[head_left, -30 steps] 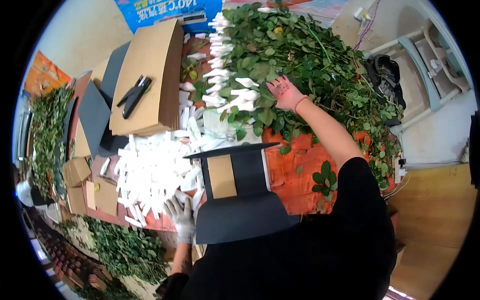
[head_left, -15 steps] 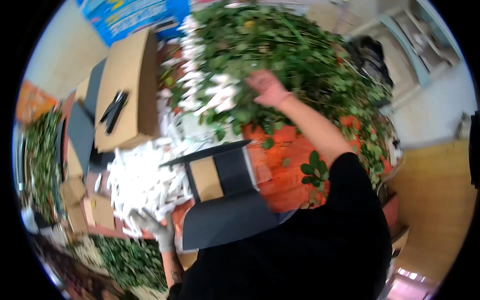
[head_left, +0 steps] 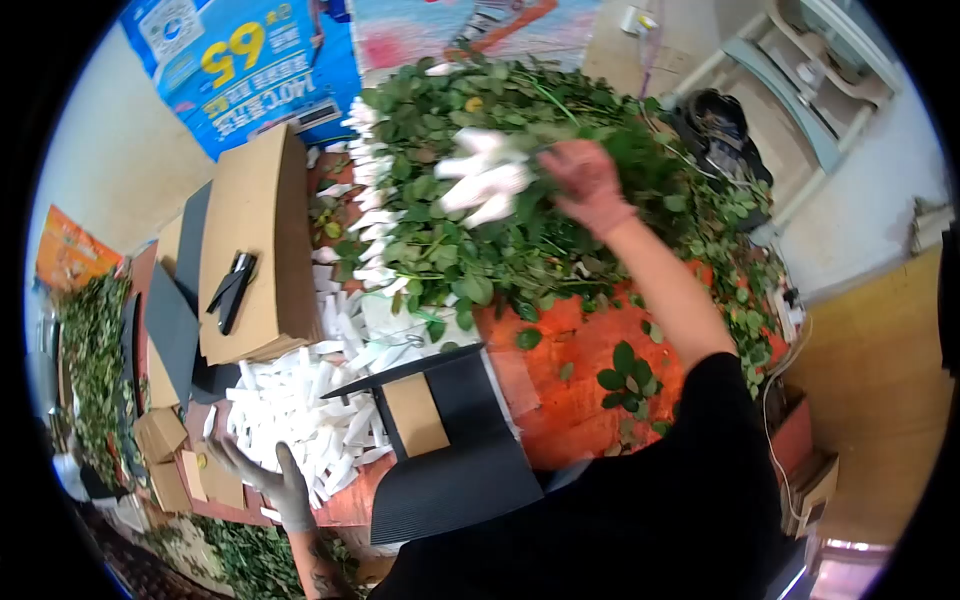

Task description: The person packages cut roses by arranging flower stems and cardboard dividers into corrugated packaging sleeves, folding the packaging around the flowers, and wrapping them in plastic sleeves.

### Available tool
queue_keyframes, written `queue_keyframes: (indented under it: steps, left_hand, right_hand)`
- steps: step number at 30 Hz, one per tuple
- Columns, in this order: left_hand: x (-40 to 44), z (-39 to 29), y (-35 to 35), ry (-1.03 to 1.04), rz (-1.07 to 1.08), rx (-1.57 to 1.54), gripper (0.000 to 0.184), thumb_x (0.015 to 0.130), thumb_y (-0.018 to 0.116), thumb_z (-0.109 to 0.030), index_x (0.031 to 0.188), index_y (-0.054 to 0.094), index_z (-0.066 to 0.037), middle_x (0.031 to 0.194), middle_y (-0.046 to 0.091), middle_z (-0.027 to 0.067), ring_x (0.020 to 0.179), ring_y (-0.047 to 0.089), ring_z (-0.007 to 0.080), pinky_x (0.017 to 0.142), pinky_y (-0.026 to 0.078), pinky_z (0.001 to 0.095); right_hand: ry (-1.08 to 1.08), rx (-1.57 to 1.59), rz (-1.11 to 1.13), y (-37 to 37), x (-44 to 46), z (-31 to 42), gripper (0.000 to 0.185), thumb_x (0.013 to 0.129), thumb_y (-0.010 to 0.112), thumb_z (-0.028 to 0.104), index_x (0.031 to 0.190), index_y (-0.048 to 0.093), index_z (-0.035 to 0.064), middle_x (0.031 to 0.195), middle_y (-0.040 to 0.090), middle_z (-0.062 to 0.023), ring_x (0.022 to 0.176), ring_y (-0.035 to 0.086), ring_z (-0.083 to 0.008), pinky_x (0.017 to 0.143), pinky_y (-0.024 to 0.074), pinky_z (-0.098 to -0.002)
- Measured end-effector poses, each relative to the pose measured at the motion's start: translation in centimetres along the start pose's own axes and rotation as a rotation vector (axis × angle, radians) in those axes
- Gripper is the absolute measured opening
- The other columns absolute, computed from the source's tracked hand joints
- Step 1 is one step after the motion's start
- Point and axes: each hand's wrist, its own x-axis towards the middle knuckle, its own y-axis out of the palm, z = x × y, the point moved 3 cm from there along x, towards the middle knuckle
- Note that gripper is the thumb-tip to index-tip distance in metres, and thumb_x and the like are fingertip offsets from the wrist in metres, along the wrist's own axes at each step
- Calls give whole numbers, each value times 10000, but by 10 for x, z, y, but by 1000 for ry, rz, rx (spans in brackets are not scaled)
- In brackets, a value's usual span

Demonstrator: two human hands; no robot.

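Note:
My right hand (head_left: 583, 180), in a pinkish glove, is closed around leafy stems below several white-wrapped flower heads (head_left: 482, 180); motion blurs them. This bunch is above a big pile of leafy green stems (head_left: 540, 250), whose white-wrapped heads line its left side. My left hand (head_left: 275, 482), in a pale grey glove, is open with fingers spread. It is at the near left edge of a heap of white sleeves (head_left: 305, 410), holding nothing. Between my arms, a black corrugated sheet (head_left: 455, 500) lies with a brown cardboard piece (head_left: 417, 415) on it.
A stack of brown cardboard (head_left: 245, 280) stands at the left with a black-handled tool (head_left: 233, 290) on top. Scissors (head_left: 405, 342) lie beyond the black sheet. The tabletop (head_left: 560, 390) is orange-red. A pale shelf frame (head_left: 790, 110) is at far right.
My right hand has lifted the white-headed bunch from the pile and moved it right. My left hand has shifted left, away from the sleeves. The camera view has tilted up.

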Motion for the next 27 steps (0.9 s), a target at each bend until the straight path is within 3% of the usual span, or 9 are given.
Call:
queue_keyframes:
  steps: [1,3,7,13,15,20,23,25,27]
  left_hand:
    - [10,5,3,2,14,10,668,876,585,-259,1416,263,-34,1477,180,231,1373,148,412,1078,193,539]
    - [49,5,12,94,92,73,578,854,597,-199,1358,379,-18,1445,269,230,1354,230,390,1060,256,496]
    - [121,20,90,248,201,-144,373,783,614,-91,1144,577,-8,1214,553,176,1188,477,333,987,375,405]
    - [150,15,187,464,541,4,380,769,620,-261,1091,608,-60,1153,590,115,1127,506,307,959,376,448]
    - [151,21,195,429,615,-45,423,753,624,-269,1114,598,-49,1219,549,147,1175,472,327,998,346,462]
    - [162,38,194,168,556,-391,521,755,603,-301,1167,554,14,1296,463,226,1238,415,379,1045,315,416]
    - [163,38,196,124,586,-378,530,759,600,-314,1165,552,24,1296,466,227,1242,415,376,1042,317,409]
    - [163,34,196,102,612,-360,535,759,595,-320,1159,552,32,1301,465,231,1247,415,373,1049,307,410]
    - [162,33,198,111,615,-335,518,757,586,-299,1153,557,33,1296,470,236,1249,415,377,1053,301,416]
  right_hand:
    - [-53,16,-256,-8,-2,-16,622,613,701,243,1197,510,146,1116,528,-91,1063,499,-281,910,410,-409]
    - [11,-45,-194,-22,7,-21,601,621,707,222,1189,519,166,1126,534,-93,1057,504,-273,902,405,-399]
    - [-95,-199,149,52,3,21,443,759,559,191,1201,548,214,1102,542,-70,1019,510,-254,856,410,-386]
    - [-250,-294,585,120,-21,70,548,743,616,342,1251,503,172,1167,536,-110,1076,511,-295,954,405,-416]
    - [-153,74,1049,96,13,51,589,722,622,403,1239,519,143,1138,580,-152,1065,560,-294,945,435,-426]
    - [13,578,77,83,147,20,422,746,607,290,1104,553,73,986,618,-157,961,584,-333,867,455,-393]
    - [30,655,79,144,219,30,524,761,632,306,1220,500,91,1185,552,-167,1112,522,-316,960,400,-388]
    - [4,208,36,187,251,45,591,797,573,282,1327,403,86,1329,436,-177,1220,435,-342,1013,344,-435]
    - [56,141,119,213,279,43,599,808,534,263,1352,366,78,1355,399,-182,1246,396,-364,1028,320,-459]
